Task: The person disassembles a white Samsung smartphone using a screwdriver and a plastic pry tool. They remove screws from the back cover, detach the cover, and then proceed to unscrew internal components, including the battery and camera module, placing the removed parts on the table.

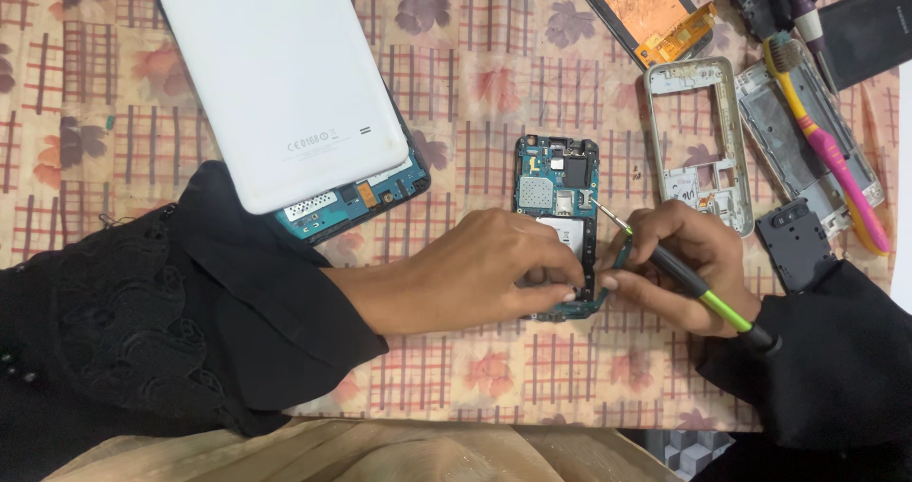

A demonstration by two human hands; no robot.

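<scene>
Phone: an opened phone (556,192), back cover off and blue circuit board exposed, lies flat on the table (475,387) near its middle, partly under both hands.
Left hand: the left hand (484,268) rests on the lower part of the phone, fingertips (568,294) pressed at its lower edge; its grip is closed down on the phone body, pinning it.
Right hand: the right hand (689,264) has its grip wrapped tight around a screwdriver (665,268) with a black and green handle, the thin tip touching the board near the phone's right edge.
Risk, slip: in my judgement the tip could skid off and scratch the board, since the shaft is steeply slanted.
Risk, shift: the phone could slide on the patterned cloth if the pinning fingers ease.
Risk, loose parts: any small screw freed here could be lost in the busy pattern; none is visible.
Count, tablets: one, white back up (275,74), upper left, circuit board showing below it.
Count, phone frames: two, a pale one (698,140) and a grey one (807,150) beside it.
Count, toothbrushes: one, pink and yellow (826,150), lying across the grey frame.
Count, small black covers: one (798,245), just beside the right wrist.
Count, screens: one, copper-backed (646,7), top edge.
</scene>
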